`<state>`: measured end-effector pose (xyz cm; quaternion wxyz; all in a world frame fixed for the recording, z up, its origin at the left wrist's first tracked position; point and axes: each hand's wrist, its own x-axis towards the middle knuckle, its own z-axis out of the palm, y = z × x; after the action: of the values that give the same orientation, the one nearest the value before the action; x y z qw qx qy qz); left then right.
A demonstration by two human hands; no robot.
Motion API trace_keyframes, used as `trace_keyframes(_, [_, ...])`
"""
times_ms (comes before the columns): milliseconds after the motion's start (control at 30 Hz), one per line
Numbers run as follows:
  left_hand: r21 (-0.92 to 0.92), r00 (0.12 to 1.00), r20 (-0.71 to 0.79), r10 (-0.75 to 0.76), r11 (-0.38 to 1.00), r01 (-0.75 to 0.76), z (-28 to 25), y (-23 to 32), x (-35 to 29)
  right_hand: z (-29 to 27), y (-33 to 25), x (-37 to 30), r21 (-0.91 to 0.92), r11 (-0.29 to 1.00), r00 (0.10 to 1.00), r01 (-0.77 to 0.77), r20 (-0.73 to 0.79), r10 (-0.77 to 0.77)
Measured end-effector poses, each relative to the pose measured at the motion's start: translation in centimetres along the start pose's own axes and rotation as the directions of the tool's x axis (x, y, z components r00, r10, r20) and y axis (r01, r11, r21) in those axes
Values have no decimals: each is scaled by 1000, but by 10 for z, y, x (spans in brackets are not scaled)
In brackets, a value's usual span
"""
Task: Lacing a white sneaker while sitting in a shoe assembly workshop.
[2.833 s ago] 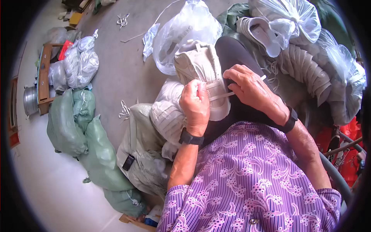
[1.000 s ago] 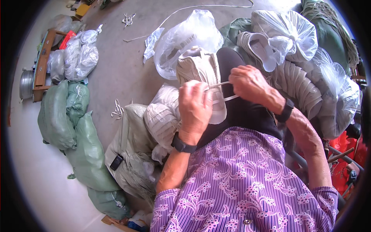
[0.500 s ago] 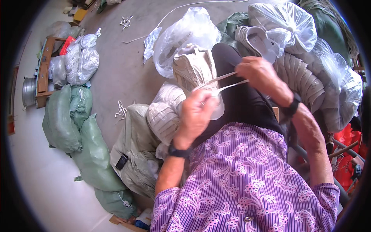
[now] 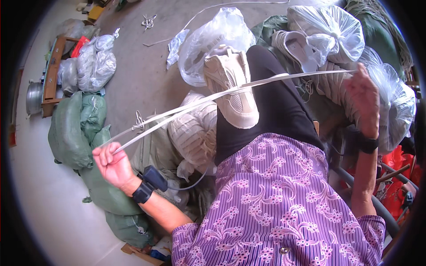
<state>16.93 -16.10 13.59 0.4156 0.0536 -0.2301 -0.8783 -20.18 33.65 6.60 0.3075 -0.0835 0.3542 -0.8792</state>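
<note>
A cream sneaker (image 4: 238,116) rests on my black-trousered leg, toe toward me. A long white shoelace (image 4: 310,73) runs through its eyelets and is stretched out to both sides. At the far left, my left hand (image 4: 114,167) is closed, pinching one side of the lace, which reaches it as two strands. Out to the right, my right hand (image 4: 364,95) is closed at the fingertips on the other side of the lace, raised beside the plastic-wrapped shoes. Both hands are well apart from the sneaker itself.
Bagged pale shoes (image 4: 191,128) sit left of my leg. A clear plastic bag (image 4: 191,60) lies beyond the sneaker. Plastic-wrapped shoes (image 4: 330,33) pile up on the right. Stuffed green sacks (image 4: 71,133) line the left wall. Loose laces (image 4: 148,22) lie on the concrete floor.
My hands have spread wide from near the sneaker, the left going left and the right going right. The lace is drawn out long between them, and more of the sneaker shows.
</note>
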Motion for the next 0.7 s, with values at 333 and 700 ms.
trace_keyframes(333, [206,936,-300,183,971,-124,-100,162,-46,-277,-256,-129,236,906,934,351,-160,-321])
trace_keyframes(700, [501,540,-635,552,827,-255,-103,285,-115,-324,-339,-293,-914,245,490,-323,-383,-783])
